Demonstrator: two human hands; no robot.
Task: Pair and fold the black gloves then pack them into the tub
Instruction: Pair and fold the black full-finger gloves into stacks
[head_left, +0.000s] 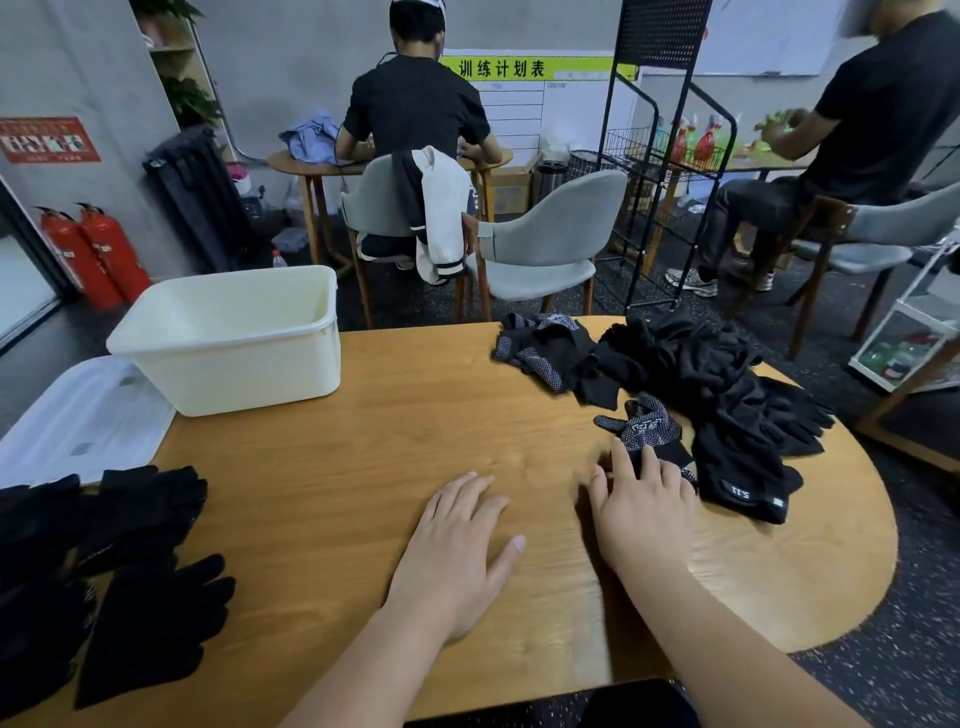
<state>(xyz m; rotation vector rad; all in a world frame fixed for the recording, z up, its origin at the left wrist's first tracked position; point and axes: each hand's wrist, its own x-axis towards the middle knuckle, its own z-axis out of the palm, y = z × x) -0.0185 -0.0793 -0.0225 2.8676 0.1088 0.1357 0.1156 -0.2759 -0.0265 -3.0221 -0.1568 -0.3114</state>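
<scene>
A heap of black gloves (711, 374) lies on the right side of the wooden table (363, 467). One dotted glove (641, 423) lies apart at the heap's near edge. My right hand (641, 512) rests with straight fingers on that glove's cuff end. My left hand (457, 551) lies flat and open on the bare wood, holding nothing. Several plain black gloves (130, 566) lie spread at the table's near left. The cream tub (234, 338) stands at the far left of the table, nothing visible inside.
The tub's clear lid (78, 421) lies left of the tub. Grey chairs (545, 239) stand beyond the table's far edge. Two people sit at other tables behind. A black wire rack (660, 156) stands at the back right.
</scene>
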